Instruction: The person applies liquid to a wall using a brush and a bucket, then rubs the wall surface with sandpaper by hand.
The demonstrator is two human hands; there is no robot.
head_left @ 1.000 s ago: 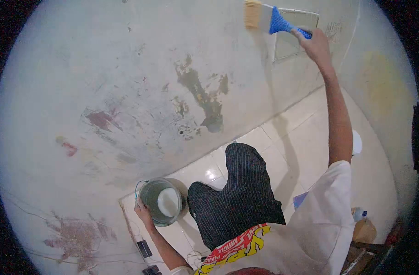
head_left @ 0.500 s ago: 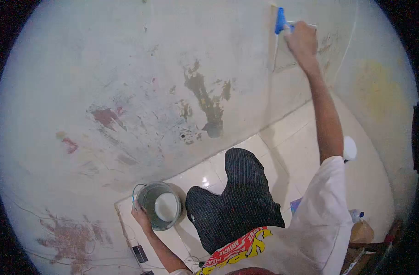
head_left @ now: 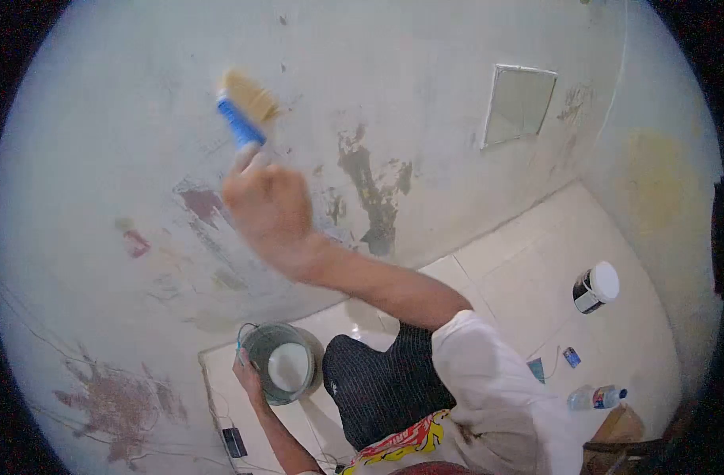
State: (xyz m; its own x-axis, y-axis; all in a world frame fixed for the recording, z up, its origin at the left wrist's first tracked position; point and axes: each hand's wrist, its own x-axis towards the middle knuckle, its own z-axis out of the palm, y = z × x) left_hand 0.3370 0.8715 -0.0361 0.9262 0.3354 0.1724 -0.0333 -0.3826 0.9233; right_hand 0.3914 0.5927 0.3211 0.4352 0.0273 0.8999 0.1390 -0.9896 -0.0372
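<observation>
My right hand [head_left: 273, 207] is wrapped round a wide paintbrush [head_left: 241, 123] with a blue body and tan bristles. The brush is raised at the upper left, its bristles overlapping the patchy grey-white wall [head_left: 425, 71] in this view. Low on the left, my left hand [head_left: 249, 378] grips the rim of a grey bucket [head_left: 255, 342] on the tiled floor. White liquid or a white-looking container, round in outline, shows inside the bucket. A thin handle stands up at the bucket's side.
A small framed square [head_left: 522, 107] sits on the wall at the upper right. On the floor to the right are a white-lidded tub [head_left: 595, 287], a plastic bottle [head_left: 598, 397] and a small blue packet [head_left: 571, 358]. A black adapter [head_left: 233, 442] with cables lies lower left.
My right hand has swept the brush from the framed square at the upper right across to the upper left wall. My left hand stays on the bucket rim.
</observation>
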